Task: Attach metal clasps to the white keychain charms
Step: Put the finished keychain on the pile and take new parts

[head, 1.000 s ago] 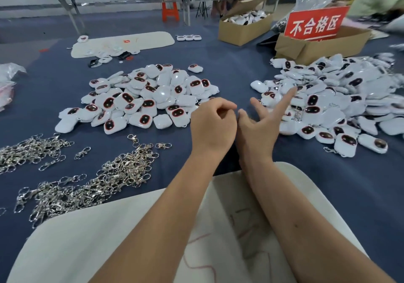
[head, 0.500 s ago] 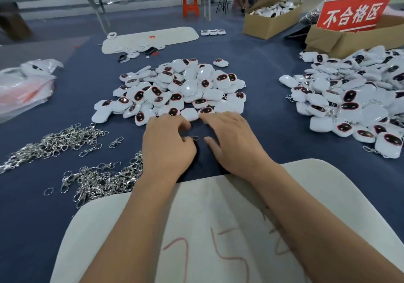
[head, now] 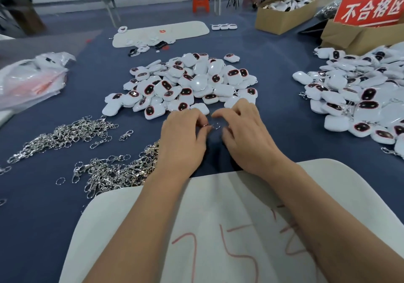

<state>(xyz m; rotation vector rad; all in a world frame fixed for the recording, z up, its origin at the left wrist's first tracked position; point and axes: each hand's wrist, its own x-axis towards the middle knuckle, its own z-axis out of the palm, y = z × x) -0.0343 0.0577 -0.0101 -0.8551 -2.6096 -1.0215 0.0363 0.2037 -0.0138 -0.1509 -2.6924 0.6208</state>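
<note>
Pinching a small silver metal clasp point(head: 213, 126) between thumb and fingertip, the left hand point(head: 183, 139) has its fingers curled in, while the right hand point(head: 244, 134) hovers just beside it with fingers bent and thumb apart; whether the right hand has hold of the clasp's ring cannot be told, since the ring sits in the narrow gap between the two hands and is partly hidden.

The clasp is tiny and shiny, so it could slip out of the pinch and drop onto the dark blue cloth table point(head: 279, 68), or fall into the near pile of silver clasps point(head: 115, 171) at the left, where it would tangle with the others. No charm appears to be in either hand, so a rushed reach could also scatter the heap.

The central heap of white keychain charms with dark red-rimmed oval faces point(head: 185, 83) lies just beyond the fingertips, its nearest pieces almost touching the right hand's knuckles. A second heap of white charms point(head: 358, 94) lies well apart at the right, some of them apparently with clasps on already. A further spread of silver clasps point(head: 63, 134) lies at the left, beyond the near pile. Both forearms rest over a white sheet with red marks point(head: 218, 234) at the near edge.
</note>
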